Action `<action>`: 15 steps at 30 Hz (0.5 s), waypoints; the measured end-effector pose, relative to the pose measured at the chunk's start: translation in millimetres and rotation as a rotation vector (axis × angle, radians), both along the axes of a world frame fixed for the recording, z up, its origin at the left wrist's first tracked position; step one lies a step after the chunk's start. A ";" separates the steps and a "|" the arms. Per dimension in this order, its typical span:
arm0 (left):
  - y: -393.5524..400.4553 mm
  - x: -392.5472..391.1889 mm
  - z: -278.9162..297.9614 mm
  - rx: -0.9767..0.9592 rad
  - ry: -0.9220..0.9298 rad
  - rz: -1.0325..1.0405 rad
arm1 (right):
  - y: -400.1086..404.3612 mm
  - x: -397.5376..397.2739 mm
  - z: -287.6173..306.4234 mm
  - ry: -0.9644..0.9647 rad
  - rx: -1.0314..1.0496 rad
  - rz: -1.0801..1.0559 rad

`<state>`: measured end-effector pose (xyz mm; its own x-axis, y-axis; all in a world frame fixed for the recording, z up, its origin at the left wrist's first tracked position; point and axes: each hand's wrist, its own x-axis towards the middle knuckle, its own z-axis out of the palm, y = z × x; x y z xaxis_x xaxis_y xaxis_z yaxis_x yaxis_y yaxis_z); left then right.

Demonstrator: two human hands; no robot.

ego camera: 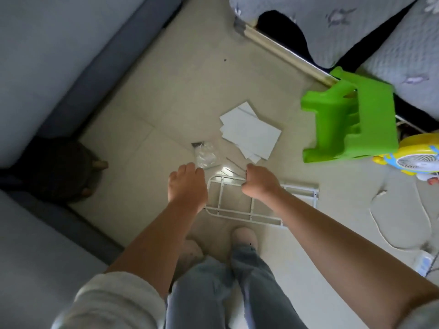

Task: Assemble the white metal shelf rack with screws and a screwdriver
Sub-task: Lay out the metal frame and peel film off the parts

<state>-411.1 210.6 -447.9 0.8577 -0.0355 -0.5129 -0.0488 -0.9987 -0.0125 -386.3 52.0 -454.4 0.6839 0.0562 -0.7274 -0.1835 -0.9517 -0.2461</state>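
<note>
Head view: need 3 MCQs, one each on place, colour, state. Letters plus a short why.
1. Where does the clear plastic bag lie?
A. on the floor just beyond the left hand
B. on the stool
C. on top of the panels

2. What colour is the tipped plastic stool?
A. yellow
B. green
C. grey

3. What are the hands doing?
A. both gripping the frame
B. both open
C. right hand gripping the white metal frame, left hand open

Answers:
1 A: the bag sits on the tiles ahead of the left hand, beside the white panels.
2 B: its seat and legs are bright green.
3 C: the right hand curls round the white metal frame; the left one's fingers look straight.
</note>
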 end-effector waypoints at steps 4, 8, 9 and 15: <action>47.8 42.5 2.1 0.019 -0.001 -0.017 | 42.7 40.3 1.0 -0.013 0.013 -0.007; 107.9 90.3 2.1 0.044 -0.005 -0.090 | 97.6 82.0 -1.2 -0.020 0.012 -0.081; 122.9 102.3 3.9 0.041 -0.007 -0.128 | 113.1 92.3 -1.5 -0.018 0.013 -0.116; 204.5 163.4 3.8 0.028 0.016 -0.320 | 206.2 133.8 -10.4 -0.007 0.018 -0.269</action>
<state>-247.7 415.1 -444.1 0.7969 -0.2877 -0.5312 -0.3607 -0.9320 -0.0364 -252.5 258.1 -464.8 0.6813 -0.1159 -0.7228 -0.4277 -0.8644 -0.2645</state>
